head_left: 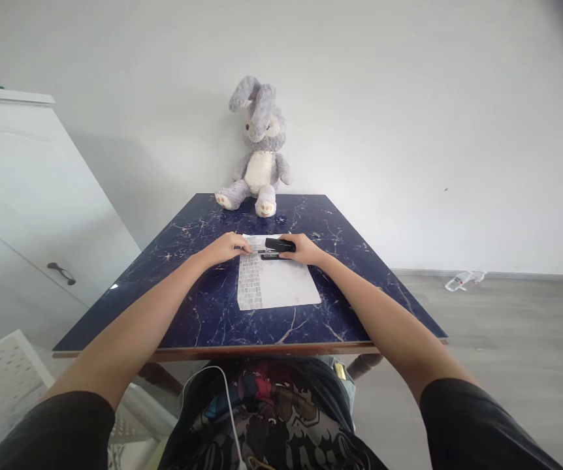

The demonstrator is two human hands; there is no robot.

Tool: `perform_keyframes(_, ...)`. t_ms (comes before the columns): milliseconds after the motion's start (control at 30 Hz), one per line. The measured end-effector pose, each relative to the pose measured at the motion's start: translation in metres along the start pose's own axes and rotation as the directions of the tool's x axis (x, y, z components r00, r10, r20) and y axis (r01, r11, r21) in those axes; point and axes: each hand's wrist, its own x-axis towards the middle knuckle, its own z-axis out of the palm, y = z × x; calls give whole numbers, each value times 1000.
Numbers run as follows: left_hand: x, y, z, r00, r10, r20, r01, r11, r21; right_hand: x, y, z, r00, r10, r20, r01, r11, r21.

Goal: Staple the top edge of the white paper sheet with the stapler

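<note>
A black stapler point(280, 245) is in my right hand point(303, 249), whose fingers wrap round its right end. The stapler's upper arm stands apart from its dark base, and a thin metal part shows between them. My left hand point(231, 248) is at the stapler's left end, with thumb and fingers pinched together; what lies between the fingertips is too small to make out. Under the stapler and both hands' fingertips lies a white sheet of paper point(289, 287), with grey brick-like print along its left side.
The dark blue marbled table point(203, 326) has a wooden front edge. At its back sits a grey plush rabbit point(260, 166) against the wall. A white cabinet point(27, 196) stands on the left, above a white perforated chair point(2, 372). A white cable point(230, 398) hangs down my shirt.
</note>
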Motion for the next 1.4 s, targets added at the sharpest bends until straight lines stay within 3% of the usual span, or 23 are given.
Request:
perform_keyframes(333, 8, 13, 10, 993, 111, 45, -113, 993, 23, 0, -1, 3, 998, -49, 27, 46, 994, 97)
perform_keyframes(900, 13, 23, 20, 995, 99, -14, -98, 994, 40, 1, -2, 3, 999, -46, 23, 44, 995, 94)
perform_keyframes(1400, 19, 23, 27, 993, 117, 11, -117, 988, 103, 2, -1, 4, 998, -60, 25, 58, 994, 88)
